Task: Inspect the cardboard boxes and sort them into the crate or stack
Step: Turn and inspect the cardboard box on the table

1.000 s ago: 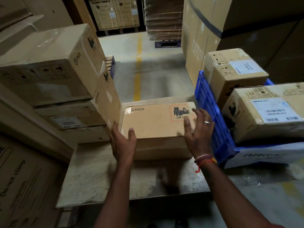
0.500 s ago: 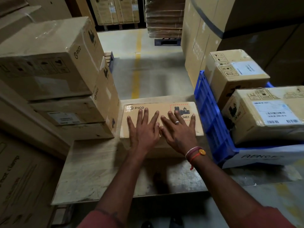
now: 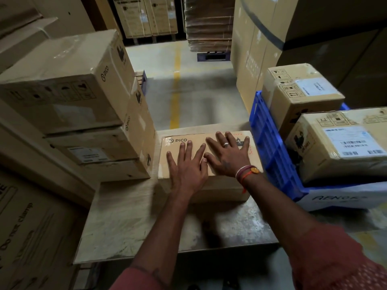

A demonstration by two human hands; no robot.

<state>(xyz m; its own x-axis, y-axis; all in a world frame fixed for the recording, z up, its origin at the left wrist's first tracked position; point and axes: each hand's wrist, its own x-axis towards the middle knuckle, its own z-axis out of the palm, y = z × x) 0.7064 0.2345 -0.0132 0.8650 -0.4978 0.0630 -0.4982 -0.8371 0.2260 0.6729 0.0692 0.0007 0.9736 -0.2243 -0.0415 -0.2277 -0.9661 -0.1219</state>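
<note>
Both my left hand [image 3: 188, 168] and right hand [image 3: 227, 152] lie spread flat on one PICO box [image 3: 184, 141], center frame; two boxes in blue crate [image 3: 270, 143].

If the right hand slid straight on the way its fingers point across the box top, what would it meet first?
The right hand lies flat on the PICO box, fingers pointing away. It would first pass the box's far edge; beyond looks like bare floor, though depth is unclear.

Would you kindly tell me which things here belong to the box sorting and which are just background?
Job:
- PICO box under left hand and right hand
- blue crate holding two boxes
- box stack
- work table

Background:
- wrapped pallet
- yellow floor line
</note>
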